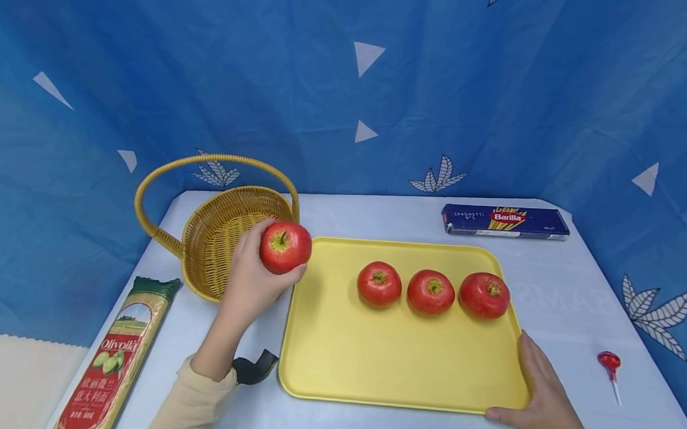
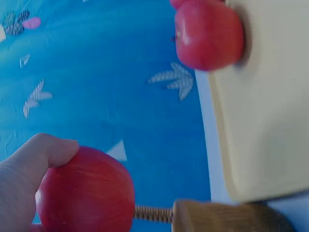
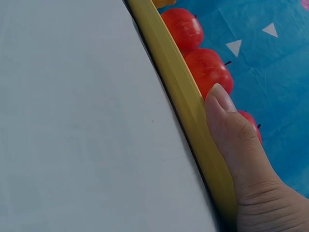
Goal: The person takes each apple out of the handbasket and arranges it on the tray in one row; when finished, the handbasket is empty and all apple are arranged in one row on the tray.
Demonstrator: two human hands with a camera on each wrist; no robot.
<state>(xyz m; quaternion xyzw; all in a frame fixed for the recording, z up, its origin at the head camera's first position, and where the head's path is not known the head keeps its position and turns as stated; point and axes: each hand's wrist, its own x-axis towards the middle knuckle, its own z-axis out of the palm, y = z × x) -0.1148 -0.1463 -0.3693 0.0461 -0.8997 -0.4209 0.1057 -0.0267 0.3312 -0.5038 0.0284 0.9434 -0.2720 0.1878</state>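
Note:
Between the basket and the tray, my left hand grips a red apple up off the table, thumb and fingers round its sides. The wicker basket, with its tall arched handle, stands just behind and left of that hand. Three more red apples sit in a row on the yellow tray. My right hand holds the tray's front right corner, the thumb at the front rim and the fingers along the right side. In the right wrist view, the thumb lies against the yellow rim.
A spaghetti packet lies at the left of the table. At the back right is a blue Barilla spaghetti box. A red lollipop lies right of the tray. A black strap shows by the left wrist.

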